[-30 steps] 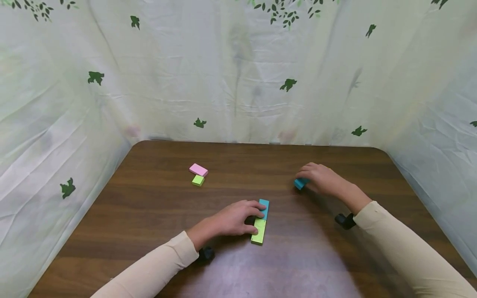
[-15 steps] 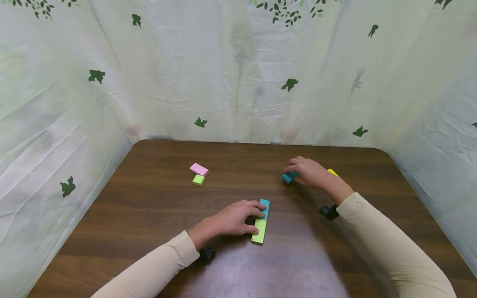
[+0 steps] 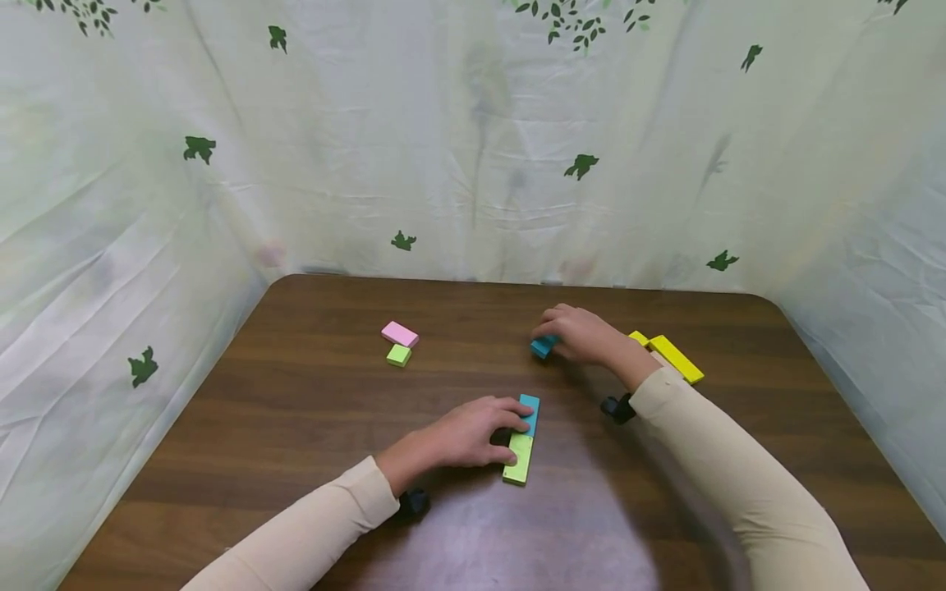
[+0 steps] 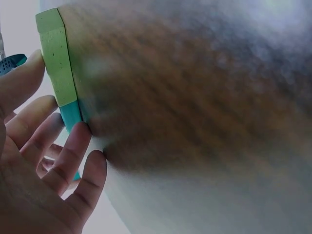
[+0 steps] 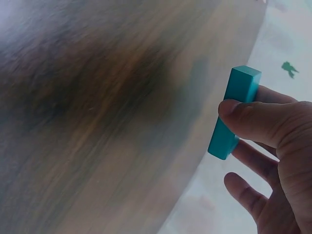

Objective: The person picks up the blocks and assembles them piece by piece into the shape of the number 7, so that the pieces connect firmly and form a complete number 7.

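My left hand (image 3: 469, 433) rests on two flat blocks laid end to end on the table. Its thumb touches the light green block (image 3: 519, 461), and its fingers lie on the blue block (image 3: 530, 401) beyond. In the left wrist view, the green block (image 4: 58, 61) shows beside the thumb and the fingers are loosely bent. Farther back, my right hand (image 3: 584, 335) holds a teal-blue block (image 3: 543, 347) above the table. The right wrist view shows the thumb across this block (image 5: 242, 84) and fingers behind it, with one finger apart from it.
Toward the back left lie a pink block (image 3: 400, 333) and a small green block (image 3: 399, 355), close together. Beside the right forearm are a long yellow block (image 3: 677, 358), a smaller yellow piece (image 3: 639, 337) and a pale block partly hidden by the sleeve. Cloth walls surround the wooden table (image 3: 310, 410).
The right hand has moved left and slightly back with the teal-blue block, uncovering the yellow blocks behind its forearm. The left hand and the two blocks under it have stayed put.
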{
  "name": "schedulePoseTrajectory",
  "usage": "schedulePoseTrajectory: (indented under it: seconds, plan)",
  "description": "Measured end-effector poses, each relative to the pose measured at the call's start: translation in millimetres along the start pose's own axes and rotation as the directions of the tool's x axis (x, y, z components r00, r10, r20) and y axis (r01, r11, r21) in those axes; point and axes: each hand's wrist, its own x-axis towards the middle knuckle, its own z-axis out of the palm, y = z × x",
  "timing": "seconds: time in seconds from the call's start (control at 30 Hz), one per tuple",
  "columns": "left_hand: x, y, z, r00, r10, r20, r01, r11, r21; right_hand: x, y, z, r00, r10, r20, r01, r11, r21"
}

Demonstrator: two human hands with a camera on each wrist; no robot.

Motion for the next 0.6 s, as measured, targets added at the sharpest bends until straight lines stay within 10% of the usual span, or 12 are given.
schedulePoseTrajectory:
  seconds: [0.6]
  plan:
    - [0.0, 2.0, -2.0, 1.000, -0.009, 0.019, 0.009, 1.000, -0.004, -4.7, -25, 18, 0.995, -0.067, 0.073, 0.065, 0.998, 0.027]
